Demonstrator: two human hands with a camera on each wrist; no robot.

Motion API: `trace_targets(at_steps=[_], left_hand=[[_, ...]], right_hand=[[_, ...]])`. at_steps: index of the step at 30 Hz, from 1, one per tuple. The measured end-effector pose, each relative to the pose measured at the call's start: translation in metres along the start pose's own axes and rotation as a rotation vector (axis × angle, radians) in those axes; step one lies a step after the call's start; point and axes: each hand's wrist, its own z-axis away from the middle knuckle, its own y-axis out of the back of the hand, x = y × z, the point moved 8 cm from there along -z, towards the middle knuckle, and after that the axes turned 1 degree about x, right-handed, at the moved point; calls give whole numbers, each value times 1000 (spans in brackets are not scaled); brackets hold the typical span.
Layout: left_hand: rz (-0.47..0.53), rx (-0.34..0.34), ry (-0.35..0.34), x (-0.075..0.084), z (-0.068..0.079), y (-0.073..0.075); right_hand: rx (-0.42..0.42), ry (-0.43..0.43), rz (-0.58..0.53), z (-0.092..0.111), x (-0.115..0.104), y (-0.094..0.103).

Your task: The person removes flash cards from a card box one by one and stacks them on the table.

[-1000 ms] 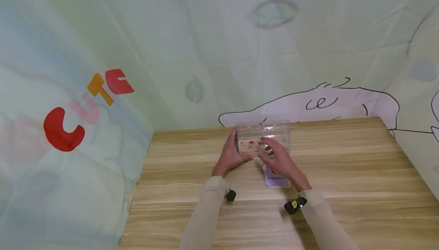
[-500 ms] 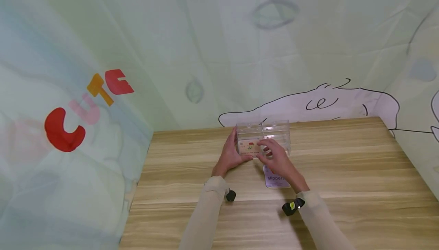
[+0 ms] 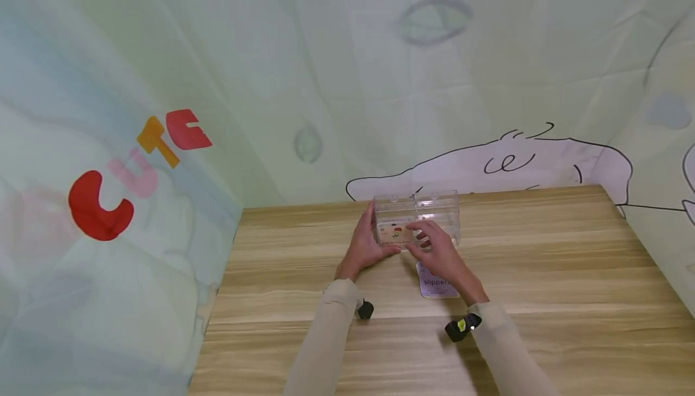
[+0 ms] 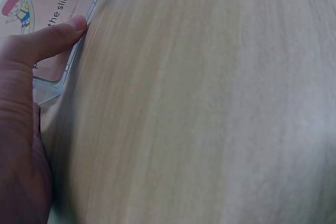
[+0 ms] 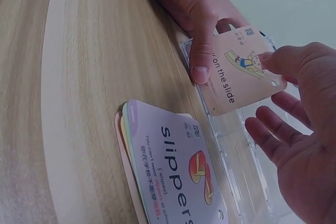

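At the back of the table lies a clear plastic box [image 3: 394, 205] with several compartments. My left hand [image 3: 364, 246] grips its left end, the thumb lying over the front edge and the lower edge of a pink flashcard [image 3: 392, 233]. The card reads "on the slide" and bears a drawing of a child on a slide; it sits at the box's front left compartment. My right hand [image 5: 310, 124] pinches the card's right edge between thumb and index finger, the other fingers loosely bent. Below the right hand is a stack of flashcards [image 5: 168, 166], a purple "slippers" card on top.
The wooden table [image 3: 282, 287] reaches to a printed cloth backdrop [image 3: 304, 82] right behind the box. Another cloth with the letters "CUTE" hangs at the left. A black wrist camera [image 3: 458, 329] hangs under the right wrist, over the table.
My right hand has shifted slightly left, and the pink flashcard sits a touch lower in the box. My left hand and the box have stayed in place.
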Motion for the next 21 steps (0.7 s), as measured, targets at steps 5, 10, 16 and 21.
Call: trace_targets(at_steps=[5, 10, 16, 21], left_hand=[[-1, 0, 2, 1, 1, 0], [-7, 3, 2, 0, 0, 0], [-30, 0, 11, -2, 0, 0], [-39, 0, 29, -2, 1, 0]], right_hand=[[13, 12, -3, -1, 0, -1], [24, 27, -16, -4, 0, -2], [29, 37, -13, -5, -2, -4], [33, 37, -13, -6, -3, -5]])
